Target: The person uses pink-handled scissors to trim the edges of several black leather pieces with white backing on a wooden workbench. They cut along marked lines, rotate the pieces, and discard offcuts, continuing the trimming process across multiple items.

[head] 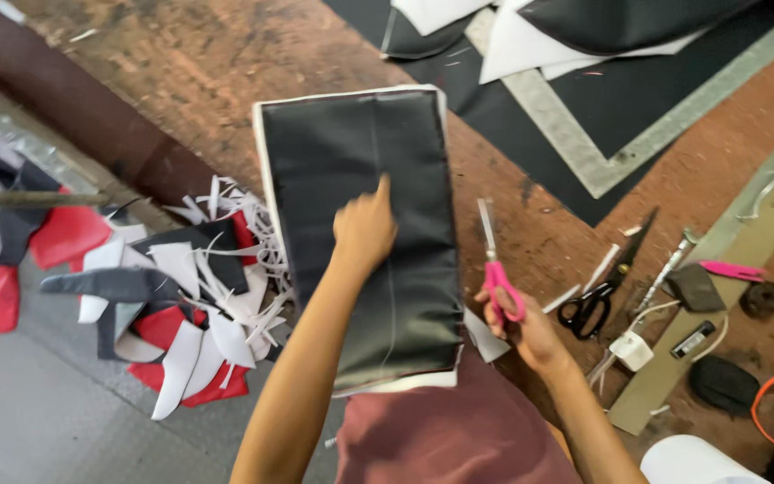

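A rectangular black leather-like panel with white backing [360, 224] lies on the worn brown wooden table [199, 63], its near end overhanging the person's lap. The left hand [365, 229] rests on the middle of the panel, fingers curled together, 1 finger pointing far. The right hand [521, 327], just right of the panel's near edge, grips pink-handled scissors [497, 269], blades pointing far. Black-handled scissors [604, 282] lie farther right. Red, white and grey offcuts [181, 305] are heaped at left.

A single head-worn camera is looking steeply down from above the person's own arms. It is sitting close over the worn brown wooden desk [226, 63], facing its far edge.
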